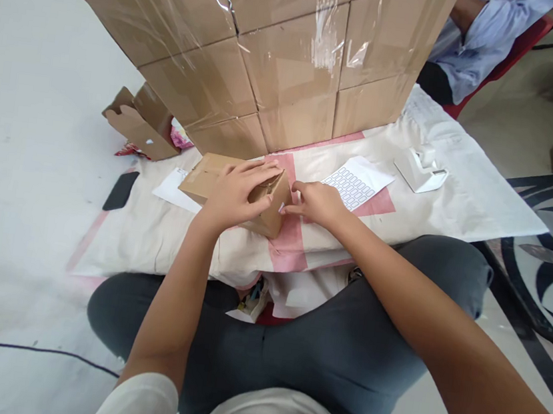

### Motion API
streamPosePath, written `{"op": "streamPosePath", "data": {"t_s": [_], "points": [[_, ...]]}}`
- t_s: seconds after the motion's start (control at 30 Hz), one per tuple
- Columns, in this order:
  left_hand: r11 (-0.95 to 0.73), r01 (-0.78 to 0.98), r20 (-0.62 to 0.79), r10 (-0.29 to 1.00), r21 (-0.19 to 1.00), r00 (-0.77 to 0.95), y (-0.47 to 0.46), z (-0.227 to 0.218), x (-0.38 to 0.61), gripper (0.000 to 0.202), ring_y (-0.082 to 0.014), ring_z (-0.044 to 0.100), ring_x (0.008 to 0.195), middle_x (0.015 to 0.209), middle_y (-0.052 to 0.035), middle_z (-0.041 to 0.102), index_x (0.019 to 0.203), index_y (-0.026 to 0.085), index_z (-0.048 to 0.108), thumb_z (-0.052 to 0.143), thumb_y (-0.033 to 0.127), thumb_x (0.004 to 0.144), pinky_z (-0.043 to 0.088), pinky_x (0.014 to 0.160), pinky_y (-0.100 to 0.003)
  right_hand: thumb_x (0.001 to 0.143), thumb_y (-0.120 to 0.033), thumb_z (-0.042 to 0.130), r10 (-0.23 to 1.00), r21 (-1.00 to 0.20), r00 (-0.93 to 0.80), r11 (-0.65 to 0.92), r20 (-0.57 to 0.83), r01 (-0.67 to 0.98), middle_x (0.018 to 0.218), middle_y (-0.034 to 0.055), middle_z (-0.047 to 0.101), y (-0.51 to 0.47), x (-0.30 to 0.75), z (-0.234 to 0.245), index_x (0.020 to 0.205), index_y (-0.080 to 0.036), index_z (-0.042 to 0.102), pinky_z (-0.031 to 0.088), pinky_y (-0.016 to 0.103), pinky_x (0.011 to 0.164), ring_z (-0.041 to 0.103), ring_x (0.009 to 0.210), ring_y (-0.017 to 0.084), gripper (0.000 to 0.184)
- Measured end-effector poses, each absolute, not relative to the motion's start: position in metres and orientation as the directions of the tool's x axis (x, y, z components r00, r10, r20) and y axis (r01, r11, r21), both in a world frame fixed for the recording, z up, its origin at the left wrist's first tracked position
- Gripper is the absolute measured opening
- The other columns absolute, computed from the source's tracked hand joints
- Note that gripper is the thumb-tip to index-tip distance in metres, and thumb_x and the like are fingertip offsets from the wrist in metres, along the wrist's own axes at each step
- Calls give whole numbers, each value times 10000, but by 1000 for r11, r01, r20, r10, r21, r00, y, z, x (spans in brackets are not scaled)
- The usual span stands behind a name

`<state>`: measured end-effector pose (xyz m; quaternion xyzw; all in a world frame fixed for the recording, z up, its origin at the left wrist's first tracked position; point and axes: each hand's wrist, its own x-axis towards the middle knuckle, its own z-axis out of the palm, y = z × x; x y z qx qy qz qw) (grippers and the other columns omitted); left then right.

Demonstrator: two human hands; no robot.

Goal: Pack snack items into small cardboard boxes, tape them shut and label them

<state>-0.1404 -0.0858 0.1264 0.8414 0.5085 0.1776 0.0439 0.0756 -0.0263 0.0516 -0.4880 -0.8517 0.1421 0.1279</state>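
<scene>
Brown box (206, 175), just off centre toward 9 o'clock | left hand (234, 195): fingers wide over its top | right hand (321, 204): thumb, forefinger narrowly apart by label (281, 207), 3 o'clock end | seemingly fixing label | next likely calls for light pressing, box steady

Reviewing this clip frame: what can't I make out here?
All in the head view:
- Contents of the small box: hidden by its cardboard walls and the left hand.
- Pale tab by the right hand: too small to read.
- Any wording on the label sheet: too small.
- Top of the box stack: cut off by the upper edge.
- Person in the pale shirt: cut off by the upper edge.
</scene>
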Motion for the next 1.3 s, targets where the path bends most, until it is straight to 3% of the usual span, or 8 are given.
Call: {"op": "streamPosePath", "data": {"t_s": [0.37, 0.53, 0.67, 0.77, 0.87, 0.97, 1.1, 1.3], "points": [[-463, 859, 227, 880, 218, 417, -88, 129, -140, 538, -291, 456, 1459, 1540, 2, 565, 1454, 314, 559, 491, 381, 925, 336, 1136, -500, 855, -650, 720, 930, -533, -347, 357, 124, 767, 1086, 137, 757, -2, 85, 35, 1201, -166, 691, 518, 398, 820, 704, 1017, 327, 595], [-494, 847, 241, 862, 199, 446, -84, 124, -145, 548, -302, 469, 1454, 1534, -5, 572, 1462, 314, 555, 491, 413, 927, 349, 1141, -523, 602, -614, 920, 735, -765, -580, 583, 353, 274, 1544, 178, 489, -31, 66, 34, 1631, -228, 205, 510, 481, 1049, 582, 1309, 350, 1311], [-526, 830, 317, 832, 187, 456, -86, 117, -152, 526, -310, 504, 1428, 1493, -17, 610, 1442, 316, 568, 505, 391, 925, 379, 1135, -536, 586, -564, 934, 778, -788, -492, 559, 390, 258, 1642, 224, 267, -66, 39, 32, 1653, -253, -62, 428, 549, 1151, 379, 1486, 384, 1493], [-617, 752, 527, 730, 232, 436, -98, 108, -153, 435, -325, 521, 1399, 1479, -46, 612, 1338, 312, 628, 587, 350, 907, 412, 1122, -539, 591, -419, 928, 762, -747, -490, 600, 424, 287, 1585, 151, 332, -78, 35, 44, 1643, -343, 61, 444, 541, 1146, 411, 1452, 351, 1366], [-719, 595, 897, 442, 360, -9, -114, 95, -144, 236, -296, 555, 1307, 1425, -61, 596, 1127, 281, 659, 534, 285, 926, 442, 1090, -518, 595, -364, 913, 732, -690, -457, 661, 506, 295, 1485, 105, 441, -77, 54, 76, 1545, -360, 335, 453, 519, 1145, 475, 1381, 332, 1111], [-748, 477, 885, 350, 461, -306, -121, 83, -129, 180, -220, 596, 1122, 1152, -29, 636, 1020, 252, 614, 477, 173, 934, 482, 989, -430, 700, -373, 845, 730, -638, -281, 682, 623, 357, 1460, 136, 511, -72, 103, 114, 1471, -268, 437, 533, 490, 1035, 526, 1328, 330, 879], [-691, 470, 755, 651, 550, 74, -105, 69, -105, 116, -187, 666, 898, 942, -1, 686, 948, 242, 661, 586, 161, 913, 551, 803, -346, 693, -410, 828, 641, -612, 166, 574, 750, 544, 1523, 150, 411, -68, 194, 133, 1446, -300, 376, 601, 385, 769, 539, 1323, 320, 886], [-617, 613, 331, 785, 493, 524, -38, 42, -38, 310, -247, 614, 1274, 1351, -81, 678, 1257, 232, 641, 551, 287, 965, 501, 1092, -448, 617, -310, 827, 368, -606, 500, 276, 784, 746, 1440, 181, 422, -25, 314, 96, 1334, -297, 340, 577, 440, 850, 559, 1280, 326, 867]]}}
